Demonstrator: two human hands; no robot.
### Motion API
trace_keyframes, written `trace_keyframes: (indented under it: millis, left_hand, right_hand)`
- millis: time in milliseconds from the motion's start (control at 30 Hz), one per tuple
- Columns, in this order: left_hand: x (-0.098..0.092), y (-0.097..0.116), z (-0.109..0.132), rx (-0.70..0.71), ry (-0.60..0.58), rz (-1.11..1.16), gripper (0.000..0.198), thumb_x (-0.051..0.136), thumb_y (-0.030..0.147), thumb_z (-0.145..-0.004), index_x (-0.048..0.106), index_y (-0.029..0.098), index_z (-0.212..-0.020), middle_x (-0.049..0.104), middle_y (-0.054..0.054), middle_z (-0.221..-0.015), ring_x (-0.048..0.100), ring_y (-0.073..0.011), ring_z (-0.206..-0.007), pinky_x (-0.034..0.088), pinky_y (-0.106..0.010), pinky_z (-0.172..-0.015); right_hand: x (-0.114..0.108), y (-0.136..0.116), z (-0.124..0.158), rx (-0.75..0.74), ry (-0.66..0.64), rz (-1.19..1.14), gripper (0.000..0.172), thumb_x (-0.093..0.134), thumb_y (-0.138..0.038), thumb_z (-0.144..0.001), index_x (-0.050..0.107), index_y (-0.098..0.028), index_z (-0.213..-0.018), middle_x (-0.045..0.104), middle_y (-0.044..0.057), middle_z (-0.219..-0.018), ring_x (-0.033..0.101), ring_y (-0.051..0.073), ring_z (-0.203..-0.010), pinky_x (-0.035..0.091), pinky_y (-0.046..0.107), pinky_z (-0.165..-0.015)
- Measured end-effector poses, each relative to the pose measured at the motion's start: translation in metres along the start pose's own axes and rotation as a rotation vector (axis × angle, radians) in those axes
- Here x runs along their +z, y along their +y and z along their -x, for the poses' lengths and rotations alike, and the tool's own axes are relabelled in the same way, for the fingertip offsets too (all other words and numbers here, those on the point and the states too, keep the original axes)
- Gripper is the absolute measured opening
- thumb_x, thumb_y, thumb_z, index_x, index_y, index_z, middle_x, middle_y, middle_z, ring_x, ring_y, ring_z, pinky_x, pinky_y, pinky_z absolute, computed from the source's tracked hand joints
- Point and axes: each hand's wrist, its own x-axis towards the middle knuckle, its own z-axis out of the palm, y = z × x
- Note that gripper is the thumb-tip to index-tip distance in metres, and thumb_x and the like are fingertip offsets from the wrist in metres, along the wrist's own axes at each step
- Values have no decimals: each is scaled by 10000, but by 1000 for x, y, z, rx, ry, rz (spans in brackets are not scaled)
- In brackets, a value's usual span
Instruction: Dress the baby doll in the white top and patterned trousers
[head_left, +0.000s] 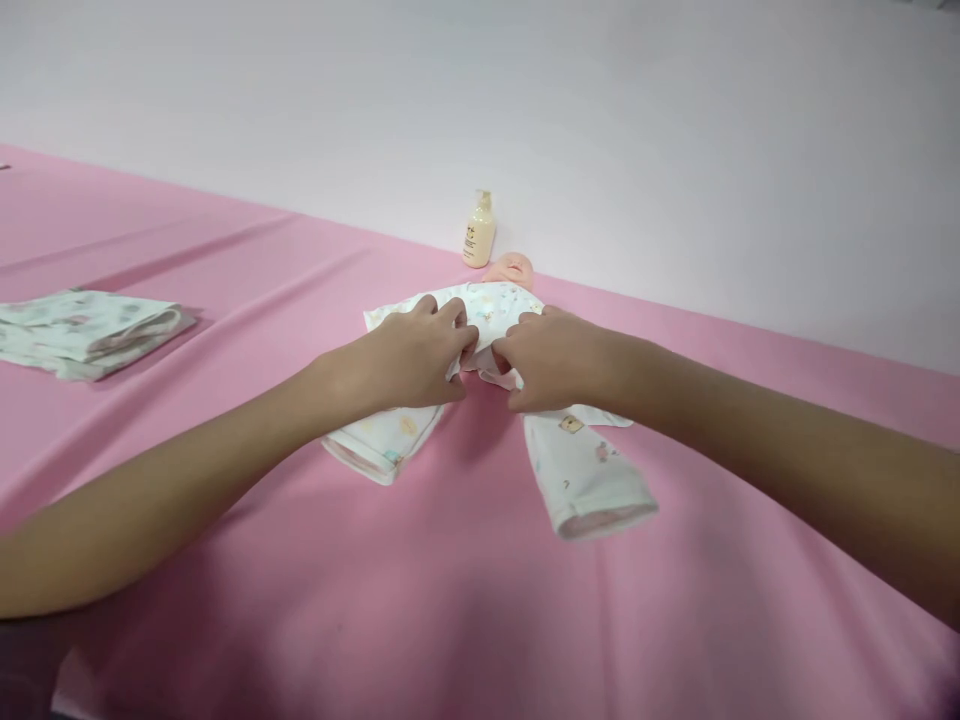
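a doll (511,268) lies on its back in the middle of the frame, its head pointing to the upper middle and its legs spread toward the lower edge. it wears a white baby suit (579,478) printed with small coloured figures. only the pale head shows above the collar, and it is too blurred to make out more.

both arms reach in from the lower corners and meet at the centre of the picture, over the doll's middle. the left hand (409,355) comes in from the lower left, knuckles up, with its fingers curled and pinching a fold of the baby suit where the two legs join. the right hand (556,358) comes in from the lower right and is bunched the same way, its fingertips closed on the cloth just beside the left hand's (the two sets of fingertips nearly touch). the suit's legs lie flat, one running to the lower left under the left wrist, the other to the lower right below the right hand.

everything rests on a pink sheet (450,610) with long creases. a cream pump bottle (479,232) stands upright just beyond the doll's head, against the pale wall (600,110). a folded cloth (84,332) in a similar print lies at the left edge, well apart from the hands.
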Motion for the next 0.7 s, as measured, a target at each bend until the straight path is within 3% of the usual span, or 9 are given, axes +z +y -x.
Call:
trace_keyframes:
  millis: [133,267,433,600,700]
  left_hand:
    - [-2,-3,-2,13,-42,32,271,677,354,-892,713,236,-1133,588,-123,-1322,579,-315,-1088,515,-366,-734]
    - [-7,-1,-3,9,-77,53,249,682,316,-892,732,254,-1128,592,-108,-1332,587,-296,-1080,517,-365,-771]
    - [-9,-1,-2,26,-70,98,210,642,328,-953,785,272,-1097,589,-93,-1330,583,-297,-1115,523,-378,-831]
    - [-8,-7,0,31,-1,89,240,583,317,-978,793,235,-1062,607,-113,-1238,581,-285,-1075,518,-376,-813]
    - [-9,-14,0,47,36,117,272,552,331,-994,790,243,-1093,608,-112,-1237,583,-276,-1064,514,-388,-849]
  right_hand:
    - [2,11,-1,41,-40,-7,330,726,-298,-825,797,-273,-1146,706,74,-871,633,276,-877,377,371,-739]
    - [13,15,-6,-42,-12,31,344,717,-323,-841,799,-280,-1172,711,89,-932,617,303,-1003,388,388,-817]
    - [26,15,-13,-72,111,44,173,717,-323,-840,829,-251,-951,688,129,-991,587,334,-1038,400,443,-881]
    - [29,19,-20,-133,198,130,21,774,-240,-786,793,-236,-794,675,125,-926,557,333,-1025,416,467,-881]
    - [27,21,-19,-179,236,184,80,798,-164,-742,746,-218,-718,662,112,-899,555,330,-1024,417,479,-904]
